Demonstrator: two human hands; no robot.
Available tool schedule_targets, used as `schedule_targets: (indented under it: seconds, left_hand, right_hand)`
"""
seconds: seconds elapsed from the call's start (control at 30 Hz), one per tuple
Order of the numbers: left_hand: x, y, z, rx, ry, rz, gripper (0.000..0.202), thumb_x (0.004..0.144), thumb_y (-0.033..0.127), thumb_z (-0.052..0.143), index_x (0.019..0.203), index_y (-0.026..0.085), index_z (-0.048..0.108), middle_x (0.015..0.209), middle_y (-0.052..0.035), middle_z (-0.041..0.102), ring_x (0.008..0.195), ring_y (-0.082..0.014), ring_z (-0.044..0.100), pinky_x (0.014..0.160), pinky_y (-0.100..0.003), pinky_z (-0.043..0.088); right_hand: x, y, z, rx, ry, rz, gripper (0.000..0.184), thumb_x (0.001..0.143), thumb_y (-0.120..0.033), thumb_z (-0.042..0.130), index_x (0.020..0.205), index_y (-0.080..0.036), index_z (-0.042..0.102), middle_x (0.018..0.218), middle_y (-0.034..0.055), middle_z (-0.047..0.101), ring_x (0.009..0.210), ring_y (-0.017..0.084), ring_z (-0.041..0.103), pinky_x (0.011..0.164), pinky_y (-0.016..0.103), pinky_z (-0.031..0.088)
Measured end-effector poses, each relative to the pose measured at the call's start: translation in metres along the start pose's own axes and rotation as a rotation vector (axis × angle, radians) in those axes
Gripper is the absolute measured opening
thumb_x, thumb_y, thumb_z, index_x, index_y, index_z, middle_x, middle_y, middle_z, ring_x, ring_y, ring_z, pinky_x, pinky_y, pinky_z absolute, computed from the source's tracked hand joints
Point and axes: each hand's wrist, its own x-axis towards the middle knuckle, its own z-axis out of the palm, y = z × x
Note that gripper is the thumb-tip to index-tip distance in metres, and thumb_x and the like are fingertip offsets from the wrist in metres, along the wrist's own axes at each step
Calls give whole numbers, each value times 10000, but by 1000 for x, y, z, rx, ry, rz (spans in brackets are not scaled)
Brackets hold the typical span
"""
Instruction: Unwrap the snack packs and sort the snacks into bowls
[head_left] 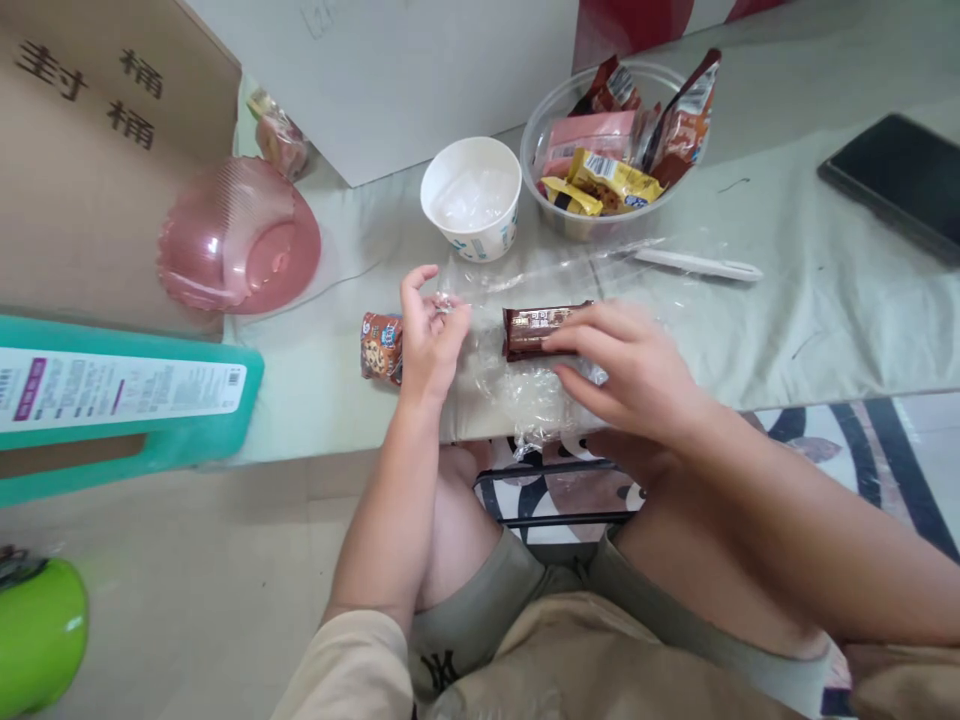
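Note:
My right hand (pixel 634 365) holds a small dark brown snack packet (pixel 529 332) by its right end, thumb below and fingers over the top. The packet lies over a crumpled sheet of clear plastic film (pixel 529 400). To the left, my left hand (pixel 435 340) has its index finger raised, while the thumb and other fingers close on an edge of the clear film. Beside that hand's wrist is a brown cookie packet (pixel 381 345), partly covered by the hand.
Behind the hands stand a white paper cup (pixel 480 240) and a clear round tub (pixel 551 212) of packaged snacks. A white knife-like tool (pixel 697 264) lies at right, farther off a black phone (pixel 900 180). At left are a pink bowl (pixel 240 240), a teal container (pixel 244 385) and a carton (pixel 97 200).

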Motion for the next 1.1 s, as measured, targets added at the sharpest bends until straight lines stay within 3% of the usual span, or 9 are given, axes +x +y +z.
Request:
schedule_targets:
  seconds: [0.1,0.23,0.37,0.5,0.6,0.7,0.8,0.93,1.1]
  left_hand:
    - [-4,-5,-5,133,-63,48,622,760,230,737,1317,312,472,1018,-23,664,644,-100,575,602,-246,451]
    - [-11,-3,-8,226,29,87,440,878,310,658,1294,303,516,996,-27,639,614,-105,519,597,-279,448]
    - [-37,22,4,463,155,520,446,851,405,714,1270,281,626,1232,-107,588,1028,-254,614,818,-413,524]
    - [-62,38,17,684,-196,912,116,868,283,660,967,283,722,1201,-51,730,1196,-287,658,1079,-504,398]
    - [-66,37,14,783,-363,800,161,920,278,572,848,255,714,842,-6,789,834,-213,743,1031,-475,415]
    - [-62,35,4,940,-433,522,275,952,349,514,878,251,760,546,7,665,560,-194,647,775,-373,481]
    - [-56,39,-7,1089,-424,198,329,949,396,515,1070,264,792,595,-20,707,585,-230,664,608,-323,415]
    - [-44,45,-31,1043,-437,-53,375,914,337,518,1183,276,773,767,-30,800,701,-243,729,664,-327,486]
    - [-37,75,-51,1066,-460,-56,344,833,330,602,1124,287,782,815,-13,812,701,-243,739,623,-323,523]
  right_hand:
    - [3,15,8,-108,15,114,413,892,-267,625,1299,-202,646,1336,159,654,1204,340,604,1010,478,467]
    - [8,29,17,-140,-130,223,567,840,-305,660,1395,-227,577,1310,148,668,1158,362,607,978,505,473]
    - [12,31,19,-155,-176,255,588,819,-357,691,1385,-232,592,1216,138,713,1109,358,613,936,478,465]
    - [13,30,20,-131,-181,256,542,863,-376,657,1375,-201,616,1217,151,721,1134,369,616,960,492,455]
    - [14,33,19,-84,-163,263,561,842,-333,663,1379,-174,615,1220,165,715,1128,370,631,983,497,460]
    - [15,37,17,-10,-156,281,584,812,-304,667,1376,-161,613,1219,166,716,1119,351,655,985,471,485]
    - [17,38,13,72,-171,289,589,810,-293,654,1379,-149,605,1239,166,714,1124,330,673,986,444,503]
    - [17,38,8,113,-164,304,575,810,-291,654,1368,-162,603,1244,162,716,1111,323,680,976,442,513]
    - [16,40,5,155,-171,302,538,814,-303,661,1336,-184,609,1242,146,720,1073,296,688,947,417,522]
